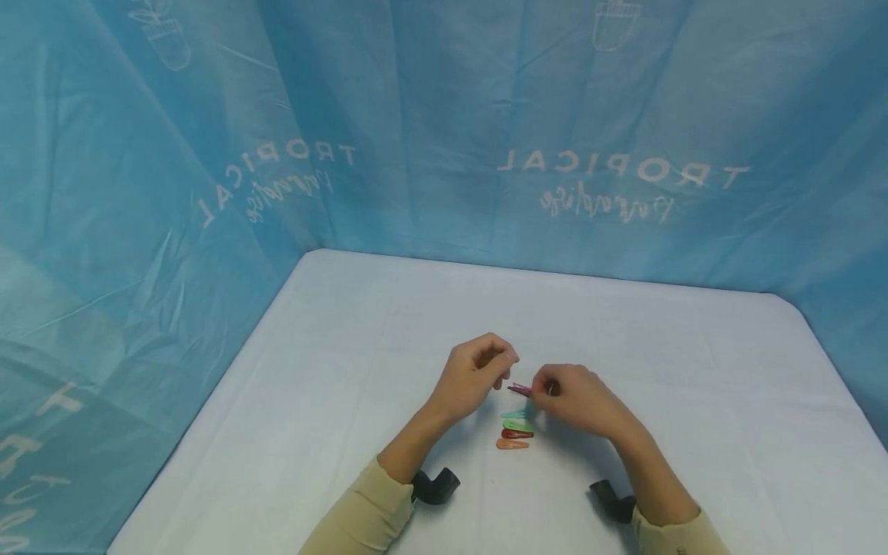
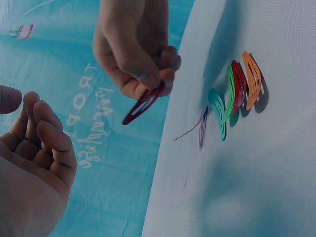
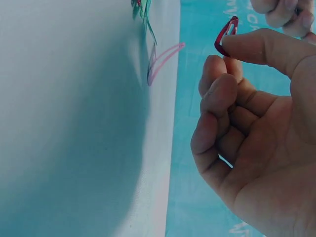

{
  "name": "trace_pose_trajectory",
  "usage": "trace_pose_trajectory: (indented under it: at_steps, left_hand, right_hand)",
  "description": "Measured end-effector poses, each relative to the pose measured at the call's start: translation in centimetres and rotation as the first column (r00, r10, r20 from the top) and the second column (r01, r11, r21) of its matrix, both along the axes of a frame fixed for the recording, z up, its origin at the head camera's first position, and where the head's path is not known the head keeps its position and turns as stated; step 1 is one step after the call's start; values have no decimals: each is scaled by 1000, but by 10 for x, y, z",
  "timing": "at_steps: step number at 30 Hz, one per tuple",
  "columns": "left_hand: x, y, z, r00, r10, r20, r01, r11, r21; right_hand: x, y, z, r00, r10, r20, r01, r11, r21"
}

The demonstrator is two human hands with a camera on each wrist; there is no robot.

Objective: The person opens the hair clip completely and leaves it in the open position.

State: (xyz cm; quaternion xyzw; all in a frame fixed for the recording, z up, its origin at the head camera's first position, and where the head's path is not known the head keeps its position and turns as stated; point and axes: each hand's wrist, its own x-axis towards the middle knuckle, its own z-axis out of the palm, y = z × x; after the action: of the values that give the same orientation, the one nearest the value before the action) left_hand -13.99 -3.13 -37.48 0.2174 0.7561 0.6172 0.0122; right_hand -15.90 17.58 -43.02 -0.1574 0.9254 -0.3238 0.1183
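Note:
Between thumb and index finger my right hand (image 1: 579, 397) pinches a dark red snap hair clip (image 2: 143, 104), held up above the table. In the right wrist view, the clip's slotted end sticks out past the thumb. My left hand (image 1: 472, 378) is raised just across from it, fingers loosely bent, thumb apart from them, holding nothing. Below lies a pink-purple hair clip (image 3: 150, 74) with its two arms spread apart. Beside it, in a row toward me, are a teal clip (image 1: 512, 415), a green clip (image 2: 229, 101), a red clip (image 1: 517, 434) and an orange clip (image 1: 512, 444).
A white table (image 1: 388, 331) spreads under both hands. Blue printed curtains (image 1: 444, 131) hang behind it and along its left side. A black wrist mount (image 1: 437, 487) sits at the left sleeve, and another black mount (image 1: 610, 502) at the right.

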Motion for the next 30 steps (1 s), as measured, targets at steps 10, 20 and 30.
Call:
trace_pose_trajectory:
  at_steps: [10, 20, 30]
  left_hand:
    - [-1, 1, -1, 1000, 5, 10, -5, 1000, -28]
    - [-17, 2, -37, 999, -2, -32, 0, 998, -56]
    - [-18, 0, -37, 995, -28, -98, 24, 999, -41]
  right_hand:
    - [1, 6, 11, 1000, 6, -11, -6, 997, -72]
    - [4, 8, 17, 1000, 1, -1, -2, 994, -114]
    - [4, 12, 24, 1000, -5, -15, 1, 969, -247]
